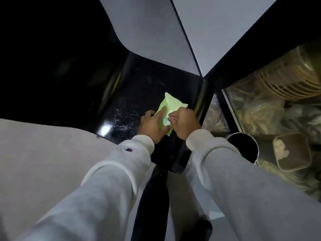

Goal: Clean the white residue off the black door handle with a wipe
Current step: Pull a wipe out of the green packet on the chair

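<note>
A light-green wipe pack (171,104) lies on a scratched, glossy black surface (139,94). My left hand (152,125) rests on the pack's left side, index finger stretched flat across its top and thumb spread away on the black surface. My right hand (184,124) is at the pack's near right side; its thumb and fingertips pinch a small white piece (169,119) at the pack's opening. Whether that piece is a wipe or the flap is unclear. I cannot make out a door handle or white residue.
A round steel container (243,145) stands just right of my right sleeve. Beyond it are a lidded plastic box (293,152) and a cluttered glass-fronted area with a ribbed basket (286,80). Grey panels (152,28) rise behind the black surface.
</note>
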A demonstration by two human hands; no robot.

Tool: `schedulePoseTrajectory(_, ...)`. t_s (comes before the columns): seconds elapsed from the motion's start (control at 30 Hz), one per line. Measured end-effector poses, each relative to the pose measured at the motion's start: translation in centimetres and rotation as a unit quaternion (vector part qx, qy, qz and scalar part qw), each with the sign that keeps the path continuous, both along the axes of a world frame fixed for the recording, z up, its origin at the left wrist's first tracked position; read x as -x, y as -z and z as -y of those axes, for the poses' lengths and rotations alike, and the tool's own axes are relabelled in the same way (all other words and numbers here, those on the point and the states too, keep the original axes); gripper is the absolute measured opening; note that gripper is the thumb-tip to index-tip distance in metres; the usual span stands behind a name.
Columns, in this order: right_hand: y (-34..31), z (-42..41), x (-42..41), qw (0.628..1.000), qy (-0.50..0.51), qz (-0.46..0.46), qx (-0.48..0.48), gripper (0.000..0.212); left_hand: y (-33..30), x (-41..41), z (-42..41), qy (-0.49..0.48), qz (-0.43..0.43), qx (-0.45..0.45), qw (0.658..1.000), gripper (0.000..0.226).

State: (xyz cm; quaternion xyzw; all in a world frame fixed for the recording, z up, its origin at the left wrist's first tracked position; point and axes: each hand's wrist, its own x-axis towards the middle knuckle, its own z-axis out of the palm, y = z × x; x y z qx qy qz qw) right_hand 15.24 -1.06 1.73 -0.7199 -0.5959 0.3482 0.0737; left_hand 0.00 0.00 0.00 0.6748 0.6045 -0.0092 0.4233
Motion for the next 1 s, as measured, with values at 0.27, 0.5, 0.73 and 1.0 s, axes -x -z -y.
schedulePoseTrajectory(0.27, 1.9, -1.2, 1.6, 0.992, 0.004, 0.125, -0.017, 0.022, 2.6, -0.7, 0.1, -0.021, -0.023, -0.033, 0.999, 0.066)
schedulePoseTrajectory(0.5, 1.0, -2.1, 2.7, 0.977, -0.100, 0.188, 0.011, 0.019, 2.6, -0.7, 0.0, -0.038, 0.001, -0.040, 0.998, 0.067)
schedulePoseTrajectory(0.73, 1.9, -2.0, 2.7, 0.980, -0.101, 0.171, -0.029, 0.026, 2.2, -0.8, -0.3, -0.041, -0.006, -0.028, 0.999, 0.073)
schedulePoseTrajectory(1.0, 1.4, 0.5, 2.2, 0.979, 0.175, -0.085, -0.059, 0.012, 1.9, -2.1, -0.3, -0.126, 0.004, 0.001, 0.992, 0.055)
